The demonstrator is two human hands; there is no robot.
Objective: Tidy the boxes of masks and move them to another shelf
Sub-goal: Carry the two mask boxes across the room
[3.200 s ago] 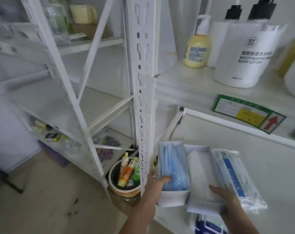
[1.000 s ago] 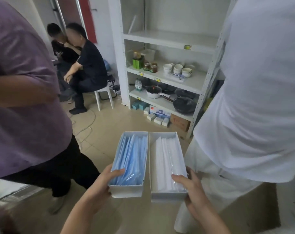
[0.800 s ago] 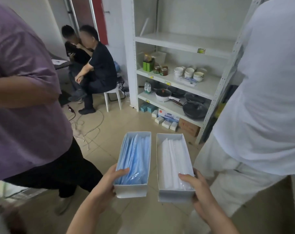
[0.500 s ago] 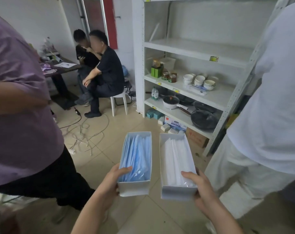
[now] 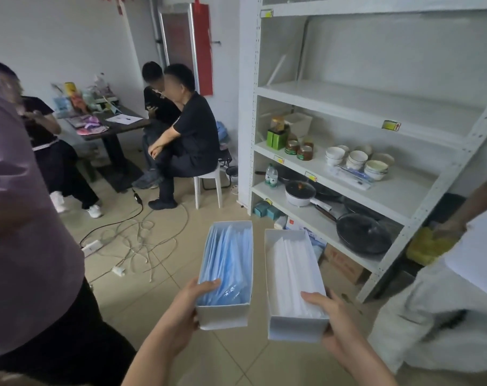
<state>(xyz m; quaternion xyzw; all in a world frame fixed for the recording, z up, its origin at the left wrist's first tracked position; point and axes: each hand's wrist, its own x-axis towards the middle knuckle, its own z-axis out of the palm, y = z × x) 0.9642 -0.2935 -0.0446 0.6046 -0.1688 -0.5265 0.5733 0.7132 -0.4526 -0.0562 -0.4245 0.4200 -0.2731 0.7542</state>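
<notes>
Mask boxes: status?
Left hand grips open white box of blue masks; right hand grips open white box of white masks. Both mid-air. Person in white clothing beside white metal shelf unit.

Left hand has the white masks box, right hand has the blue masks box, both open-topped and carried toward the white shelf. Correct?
Colours are swapped. In the head view the left hand holds the blue masks box and the right hand holds the white masks box. Both are open-topped, facing the white shelf.
</notes>
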